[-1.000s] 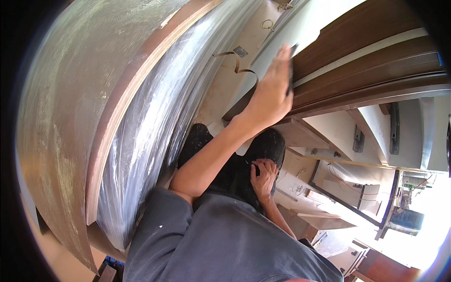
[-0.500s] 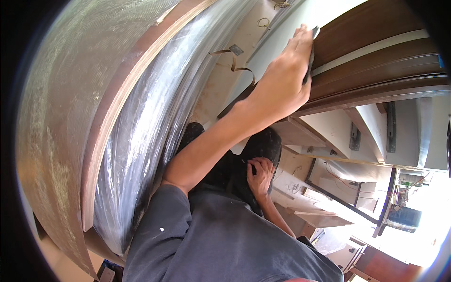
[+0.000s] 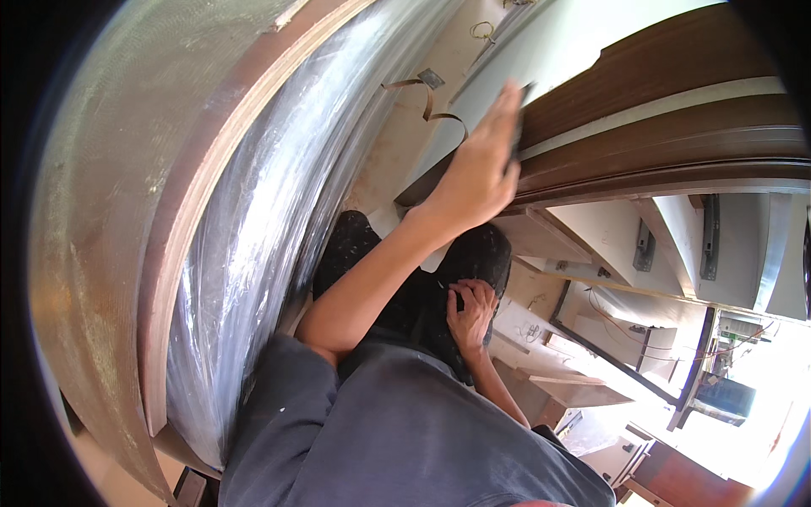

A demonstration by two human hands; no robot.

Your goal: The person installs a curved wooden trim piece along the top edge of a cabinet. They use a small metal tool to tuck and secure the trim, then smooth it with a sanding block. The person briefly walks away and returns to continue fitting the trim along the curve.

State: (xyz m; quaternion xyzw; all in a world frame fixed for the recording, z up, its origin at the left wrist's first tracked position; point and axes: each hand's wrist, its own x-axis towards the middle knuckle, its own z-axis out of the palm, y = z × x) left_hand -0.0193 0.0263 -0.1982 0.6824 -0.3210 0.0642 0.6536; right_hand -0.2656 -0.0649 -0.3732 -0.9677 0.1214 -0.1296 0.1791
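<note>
My left hand (image 3: pixel 478 171) reaches forward and presses a small flat dark tool (image 3: pixel 518 125) against the edge of a dark brown wood panel (image 3: pixel 659 76). The fingers are closed over the tool, and only its thin edge shows. That panel lies over a pale grey board (image 3: pixel 591 34). My right hand (image 3: pixel 470 310) rests with curled fingers on my knee, on dark trousers (image 3: pixel 473 253), and holds nothing that I can see. My grey shirt (image 3: pixel 397 439) fills the lower middle of the view.
A large board wrapped in clear plastic (image 3: pixel 253 220) with a plywood edge (image 3: pixel 203 177) stands close on the left. A curled brown strip of edging (image 3: pixel 429 91) lies on the floor ahead. White cabinet parts (image 3: pixel 676 245) and wooden boards (image 3: pixel 574 384) crowd the right.
My left hand slid up along the panel edge with the tool, then came back down a little. My right hand stayed on the knee.
</note>
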